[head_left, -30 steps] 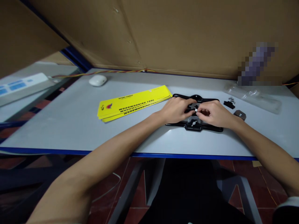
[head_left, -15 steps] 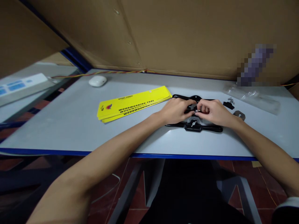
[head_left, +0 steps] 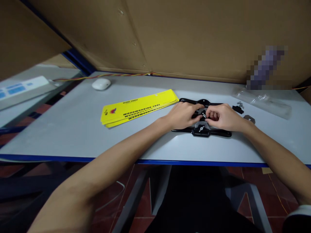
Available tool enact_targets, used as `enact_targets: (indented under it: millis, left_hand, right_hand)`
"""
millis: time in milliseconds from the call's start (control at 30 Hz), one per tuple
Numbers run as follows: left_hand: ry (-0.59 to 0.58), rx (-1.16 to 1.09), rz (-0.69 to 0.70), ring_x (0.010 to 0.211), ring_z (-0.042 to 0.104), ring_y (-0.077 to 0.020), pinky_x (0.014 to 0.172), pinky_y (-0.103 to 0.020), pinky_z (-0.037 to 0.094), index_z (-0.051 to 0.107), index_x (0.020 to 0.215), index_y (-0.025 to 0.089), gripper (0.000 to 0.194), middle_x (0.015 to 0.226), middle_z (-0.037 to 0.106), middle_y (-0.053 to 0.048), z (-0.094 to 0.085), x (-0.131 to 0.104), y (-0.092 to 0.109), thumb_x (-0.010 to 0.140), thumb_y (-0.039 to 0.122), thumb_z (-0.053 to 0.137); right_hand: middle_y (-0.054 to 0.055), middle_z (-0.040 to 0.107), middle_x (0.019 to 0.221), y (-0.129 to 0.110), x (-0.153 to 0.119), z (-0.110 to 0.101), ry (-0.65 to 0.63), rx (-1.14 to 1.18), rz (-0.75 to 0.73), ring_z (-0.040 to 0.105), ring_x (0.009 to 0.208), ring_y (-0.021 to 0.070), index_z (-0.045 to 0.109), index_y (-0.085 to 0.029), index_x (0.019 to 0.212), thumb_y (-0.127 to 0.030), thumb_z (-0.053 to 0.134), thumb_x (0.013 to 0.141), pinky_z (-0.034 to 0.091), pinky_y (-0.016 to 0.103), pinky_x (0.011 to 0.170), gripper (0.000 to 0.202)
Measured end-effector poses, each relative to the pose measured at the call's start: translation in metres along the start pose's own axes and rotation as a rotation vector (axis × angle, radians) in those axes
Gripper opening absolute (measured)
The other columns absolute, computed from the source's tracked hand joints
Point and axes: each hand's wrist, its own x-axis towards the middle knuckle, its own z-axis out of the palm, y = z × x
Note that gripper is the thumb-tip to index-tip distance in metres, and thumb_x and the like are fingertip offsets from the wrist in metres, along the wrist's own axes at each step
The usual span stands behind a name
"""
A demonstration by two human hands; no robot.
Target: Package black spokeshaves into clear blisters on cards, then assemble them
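My left hand (head_left: 184,115) is closed on the middle black spokeshave (head_left: 194,115), thumb and fingers either side of its body. At that tool's centre sits a small silver wing screw (head_left: 204,115). The curled fingertips of my right hand (head_left: 224,117) are at this screw; whether they press on it is hard to see. Nearer me lies another spokeshave (head_left: 215,133) with a blade and wing screw fitted. Behind my hands rests a third black spokeshave body (head_left: 203,102). My hands partly hide the middle tool.
Yellow printed cards (head_left: 138,108) lie left of the tools. To the right are a black cap piece (head_left: 238,109), small silver screws (head_left: 240,104), a loose blade (head_left: 249,119) and a clear plastic bag (head_left: 267,102). A white rounded case (head_left: 101,84) sits at the back left.
My right thumb and fingertips have drawn slightly to the right, and more of the wing screw shows. My left hand has stayed in place.
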Motion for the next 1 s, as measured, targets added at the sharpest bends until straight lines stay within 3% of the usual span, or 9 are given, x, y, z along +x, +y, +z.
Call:
enact_targets:
  millis: [33,200,433,700,900,1000]
  left_hand:
    - [-0.002,0.001,-0.001,0.077,0.07,-0.0253,0.072,-0.034,0.047,0.069,0.135,0.015,0.049,0.082,0.075,-0.009,-0.0003,-0.0001,0.0004,0.097,0.039,0.051]
    - [-0.006,0.035,0.001,0.078,0.07,-0.0255,0.071,-0.033,0.047,0.071,0.13,0.014,0.045,0.085,0.075,-0.009,-0.0005,-0.0003,0.0004,0.098,0.039,0.05]
    - [-0.006,0.043,0.009,0.081,0.071,-0.0268,0.071,-0.034,0.047,0.069,0.137,0.015,0.049,0.083,0.075,-0.009,-0.0003,-0.0002,-0.0008,0.097,0.038,0.051]
    - [0.006,0.049,0.027,0.082,0.072,-0.0261,0.072,-0.034,0.048,0.068,0.139,0.014,0.051,0.084,0.076,-0.01,0.001,-0.0002,-0.0022,0.097,0.038,0.051]
    - [0.005,0.041,0.008,0.082,0.072,-0.0267,0.073,-0.034,0.048,0.068,0.139,0.014,0.05,0.083,0.075,-0.009,0.001,0.0003,-0.0011,0.098,0.038,0.051]
    - [-0.005,0.039,0.003,0.082,0.072,-0.0266,0.074,-0.034,0.048,0.068,0.139,0.014,0.05,0.084,0.075,-0.009,0.0001,0.0002,0.0,0.099,0.039,0.051]
  right_hand:
    - [-0.006,0.056,0.061,0.0009,-0.0005,-0.0006,0.003,0.012,-0.007,0.049,0.055,0.0117,0.061,-0.022,0.086,-0.023,0.067,0.084,0.038,0.03,0.062,0.006]
    - [-0.006,0.058,0.066,0.0079,-0.001,-0.0003,0.011,0.033,-0.044,0.051,0.058,0.0122,0.069,-0.02,0.116,-0.023,0.066,0.087,0.04,0.03,0.064,0.029]
    - [-0.006,0.056,0.062,0.0084,0.0012,0.0025,0.053,0.04,0.033,0.049,0.058,0.0121,0.068,-0.021,0.093,-0.031,0.071,0.088,0.039,0.031,0.065,0.011]
    - [-0.004,0.058,0.061,0.0051,0.0027,0.004,0.085,0.048,0.042,0.048,0.057,0.0117,0.058,-0.021,0.075,-0.036,0.071,0.088,0.038,0.031,0.063,0.023]
    - [-0.005,0.056,0.057,0.0007,0.0009,0.0001,0.004,0.023,0.002,0.048,0.054,0.0113,0.061,-0.021,0.073,-0.031,0.066,0.088,0.037,0.031,0.062,0.019]
    - [-0.005,0.056,0.06,0.0026,0.0,0.0,0.027,0.048,-0.009,0.05,0.056,0.0114,0.062,-0.021,0.079,-0.028,0.067,0.086,0.039,0.03,0.063,0.011]
